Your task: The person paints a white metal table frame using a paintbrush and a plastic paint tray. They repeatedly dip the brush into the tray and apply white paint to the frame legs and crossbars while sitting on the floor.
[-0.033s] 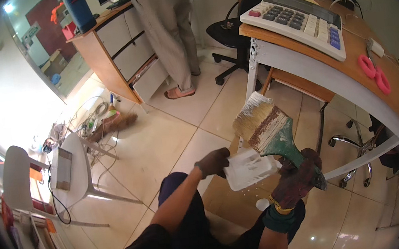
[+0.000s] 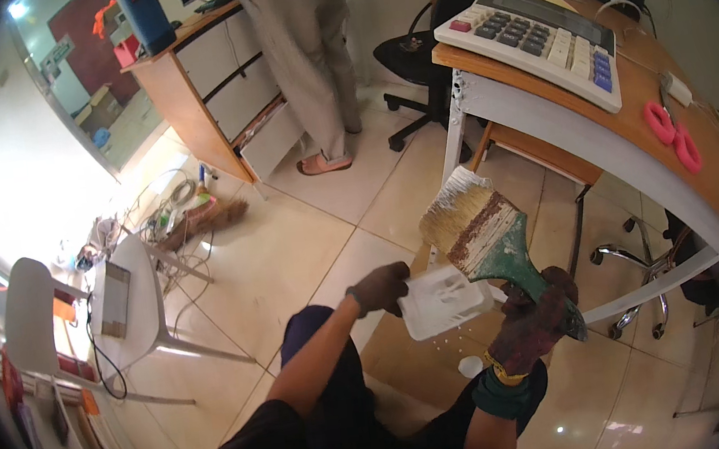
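My gloved right hand (image 2: 534,320) is closed around the green handle of a wide paintbrush (image 2: 489,232). The brush tilts up and to the left, its bristles coated white at the tip. In my gloved left hand (image 2: 382,289) is the edge of a shallow white plastic tray (image 2: 446,301), smeared with white inside. The brush is above the tray's right side; whether they touch I cannot tell. Below them lies a sheet of brown cardboard (image 2: 397,358), with white specks and a small round white thing (image 2: 471,367) on it.
A wooden desk (image 2: 633,136) at the right carries a large calculator (image 2: 534,40) and pink-handled scissors (image 2: 673,135). A person (image 2: 306,62) stands by a drawer cabinet (image 2: 220,90). A white chair (image 2: 132,295), loose cables and a broom head (image 2: 204,220) are at the left.
My left hand and the white tray have shifted very slightly to the left. My right hand keeps its hold on the paintbrush.
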The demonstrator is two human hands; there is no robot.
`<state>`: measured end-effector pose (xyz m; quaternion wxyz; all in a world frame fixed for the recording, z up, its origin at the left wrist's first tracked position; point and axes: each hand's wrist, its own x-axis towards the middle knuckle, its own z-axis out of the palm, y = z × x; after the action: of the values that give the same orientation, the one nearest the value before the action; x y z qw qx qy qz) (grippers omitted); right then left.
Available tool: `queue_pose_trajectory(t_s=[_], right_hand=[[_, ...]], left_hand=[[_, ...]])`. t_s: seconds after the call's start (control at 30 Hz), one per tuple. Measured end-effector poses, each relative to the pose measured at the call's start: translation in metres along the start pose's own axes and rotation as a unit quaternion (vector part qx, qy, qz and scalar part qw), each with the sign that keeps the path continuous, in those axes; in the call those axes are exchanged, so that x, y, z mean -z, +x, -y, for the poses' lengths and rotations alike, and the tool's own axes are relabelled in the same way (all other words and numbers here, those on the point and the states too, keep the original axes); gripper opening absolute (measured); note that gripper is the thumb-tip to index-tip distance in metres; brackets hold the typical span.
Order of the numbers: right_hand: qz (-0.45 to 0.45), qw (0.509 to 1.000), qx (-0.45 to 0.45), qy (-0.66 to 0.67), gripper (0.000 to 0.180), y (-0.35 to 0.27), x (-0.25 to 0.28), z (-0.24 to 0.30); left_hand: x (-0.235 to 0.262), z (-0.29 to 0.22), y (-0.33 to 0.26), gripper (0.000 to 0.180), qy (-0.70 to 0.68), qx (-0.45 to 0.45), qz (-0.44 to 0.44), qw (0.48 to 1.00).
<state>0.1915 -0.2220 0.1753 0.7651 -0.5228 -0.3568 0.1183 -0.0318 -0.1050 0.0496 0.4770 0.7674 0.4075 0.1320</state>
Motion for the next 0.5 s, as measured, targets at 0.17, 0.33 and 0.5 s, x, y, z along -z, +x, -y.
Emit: queue_pose_trajectory(t_s=[0.17,0.33,0.5], right_hand=[[-0.029,0.995,-0.059,0.077,0.033,0.003,-0.015,0.039],[-0.074,0.995,-0.052,0.034,0.036,-0.003,-0.028,0.046],[-0.158,0.976,0.074,-0.128,0.031,-0.007,-0.044,0.051]], left_hand=[[0.05,-0.041,-0.012,0.033,0.376,-0.135,0.065,0.914],[0.08,-0.034,-0.004,0.024,0.175,-0.218,-0.014,0.96],[0.119,-0.077,-0.003,0.021,-0.037,0.026,0.045,0.998]])
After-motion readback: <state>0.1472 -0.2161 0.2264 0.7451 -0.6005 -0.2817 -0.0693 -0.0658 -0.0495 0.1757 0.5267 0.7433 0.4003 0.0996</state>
